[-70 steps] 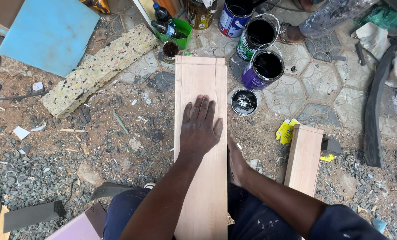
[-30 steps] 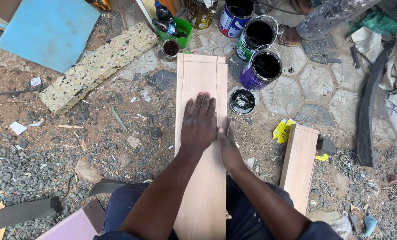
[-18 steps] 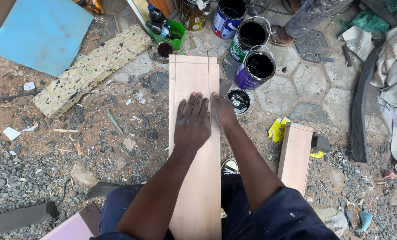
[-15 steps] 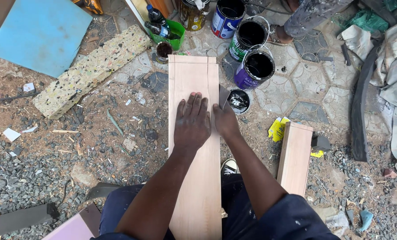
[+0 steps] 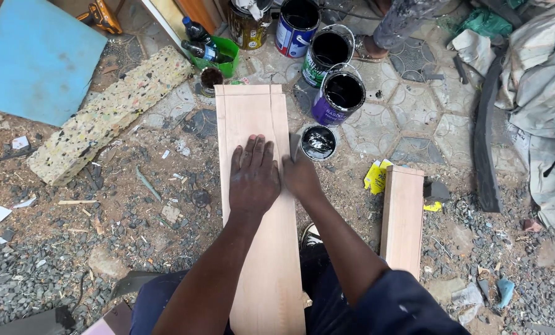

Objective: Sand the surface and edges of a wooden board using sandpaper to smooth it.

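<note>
Right hand had slid up the plank's right edge since the earlier frames — from low beside the knee to level with the left hand. Left hand barely shifted: flat on the plank, palm down, fingers spread, pressing and not gripping. Right hand was curled at the edge, pinching a small dark tool or rag — couldn't tell which — against the wood. Plank lay lengthwise over the person's lap, far end pointing at the paint cans. Small open tin sat just beside the right hand. Purple can and another open can stood beyond it. Shorter board lay to the right, foam block well to the left.
</note>
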